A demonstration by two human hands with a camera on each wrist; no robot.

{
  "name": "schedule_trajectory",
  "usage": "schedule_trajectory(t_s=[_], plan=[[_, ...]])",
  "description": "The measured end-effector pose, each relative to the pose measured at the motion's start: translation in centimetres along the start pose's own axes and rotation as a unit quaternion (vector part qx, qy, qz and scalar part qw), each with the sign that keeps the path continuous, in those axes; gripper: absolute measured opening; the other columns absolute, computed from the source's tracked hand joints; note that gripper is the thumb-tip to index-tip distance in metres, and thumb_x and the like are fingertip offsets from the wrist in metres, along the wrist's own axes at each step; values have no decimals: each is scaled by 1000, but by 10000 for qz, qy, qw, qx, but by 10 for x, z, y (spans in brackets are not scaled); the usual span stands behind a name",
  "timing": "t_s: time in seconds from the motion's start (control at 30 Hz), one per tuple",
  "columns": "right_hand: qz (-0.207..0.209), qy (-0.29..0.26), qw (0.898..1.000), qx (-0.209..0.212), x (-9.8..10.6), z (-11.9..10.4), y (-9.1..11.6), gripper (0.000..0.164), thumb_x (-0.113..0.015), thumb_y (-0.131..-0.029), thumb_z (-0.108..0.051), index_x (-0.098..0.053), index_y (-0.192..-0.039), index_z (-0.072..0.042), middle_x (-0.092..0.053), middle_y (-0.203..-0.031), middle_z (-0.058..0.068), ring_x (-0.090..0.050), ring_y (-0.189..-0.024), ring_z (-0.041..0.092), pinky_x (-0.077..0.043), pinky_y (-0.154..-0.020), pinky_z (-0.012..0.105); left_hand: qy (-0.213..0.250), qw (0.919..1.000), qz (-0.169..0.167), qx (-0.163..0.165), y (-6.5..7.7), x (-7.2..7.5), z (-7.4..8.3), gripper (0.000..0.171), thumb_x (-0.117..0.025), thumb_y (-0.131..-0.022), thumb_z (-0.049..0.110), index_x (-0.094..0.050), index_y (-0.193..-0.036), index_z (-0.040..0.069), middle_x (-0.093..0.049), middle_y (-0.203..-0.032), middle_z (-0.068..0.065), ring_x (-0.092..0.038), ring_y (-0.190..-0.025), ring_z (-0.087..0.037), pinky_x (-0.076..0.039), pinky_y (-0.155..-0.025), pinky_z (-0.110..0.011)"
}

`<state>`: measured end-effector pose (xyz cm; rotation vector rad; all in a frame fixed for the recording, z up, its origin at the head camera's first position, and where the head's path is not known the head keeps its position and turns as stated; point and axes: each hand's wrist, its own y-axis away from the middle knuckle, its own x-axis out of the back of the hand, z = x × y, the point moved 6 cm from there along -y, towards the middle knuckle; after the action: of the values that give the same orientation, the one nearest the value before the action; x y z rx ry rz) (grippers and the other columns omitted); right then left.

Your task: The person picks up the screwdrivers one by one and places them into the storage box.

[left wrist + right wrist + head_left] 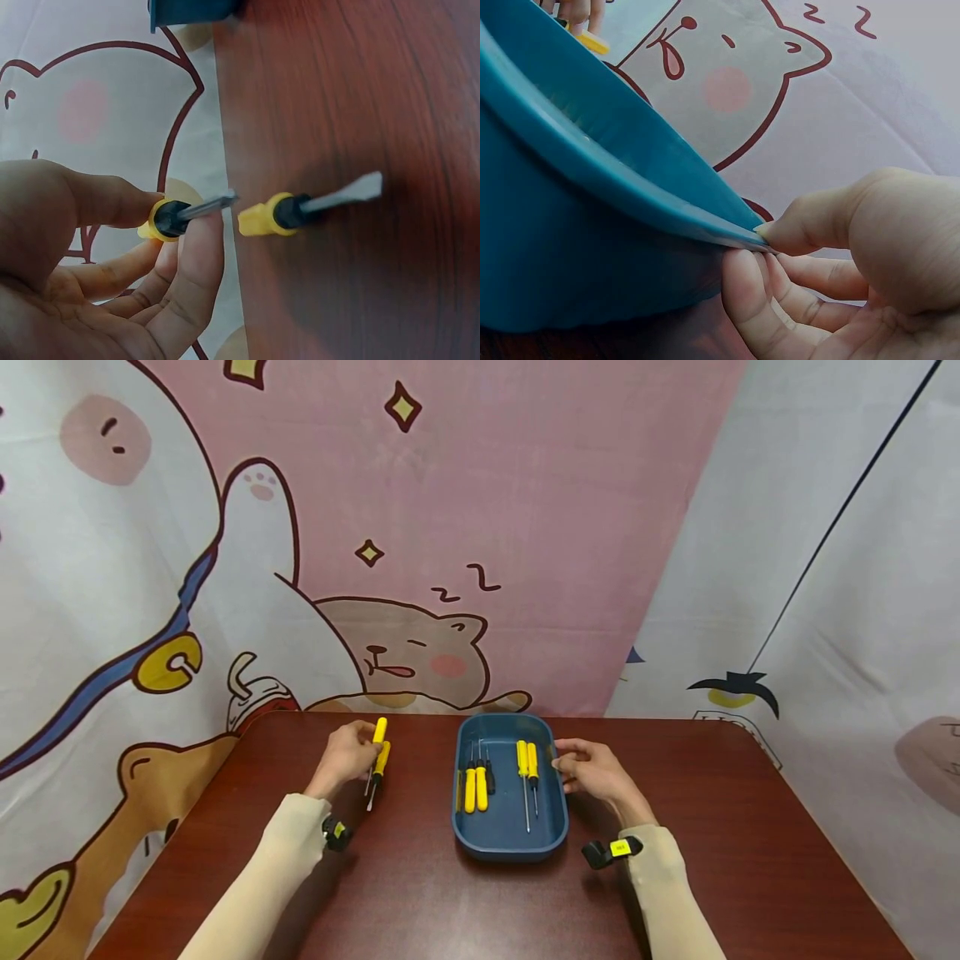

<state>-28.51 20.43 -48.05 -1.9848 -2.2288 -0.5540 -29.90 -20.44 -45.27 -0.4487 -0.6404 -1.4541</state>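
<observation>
Left of the blue tray, my left hand (349, 755) pinches a yellow-handled screwdriver (174, 219) between thumb and fingers, its tip pointing down. Beside it another yellow-handled screwdriver (382, 762) with a flat tip is on the table, apart from the fingers in the left wrist view. My right hand (596, 774) pinches the right rim of the blue tray (667, 214), thumb on top and fingers beneath. Inside the tray lie two yellow screwdrivers (522, 760) at the right. At the left are two more yellow screwdrivers (482, 789) and a small black screwdriver (490, 777).
The brown wooden table (420, 902) stands against a cartoon-printed cloth (540, 527) hanging at its far edge. A black wrist strap (336, 832) is on the left forearm, another black strap (611, 852) on the right.
</observation>
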Motion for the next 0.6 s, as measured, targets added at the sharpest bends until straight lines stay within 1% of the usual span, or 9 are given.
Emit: schedule_trajectory(t_s=[0.23,0.43,0.6], plan=[[-28,7,10000,51,0,-3,1,49,-67,-97,-13,-54,-143,0,-66,-105,18,-65,-78,22,-63,-68,32,133,9998,30,-158,-1,-4,10,45,-66,-96,11,-56,-137,-3,-62,-95,-15,-63,-65,-16,-59,-52,-28],[-62,5,9999,96,-1,-4,3,50,-67,-97,-13,-53,-143,1,-66,-103,16,-64,-77,21,-63,-68,34,245,9994,22,-223,2,-10,17,44,-66,-96,10,-56,-137,-3,-60,-98,-15,-62,-69,-17,-61,-54,-30],[-94,-45,9999,75,-1,-5,3,49,-67,-97,-13,-54,-143,0,-67,-103,17,-64,-77,20,-63,-69,34,410,9989,-50,-229,4,-14,25,43,-66,-97,11,-56,-137,-1,-62,-97,-16,-61,-62,-17,-59,-52,-27]])
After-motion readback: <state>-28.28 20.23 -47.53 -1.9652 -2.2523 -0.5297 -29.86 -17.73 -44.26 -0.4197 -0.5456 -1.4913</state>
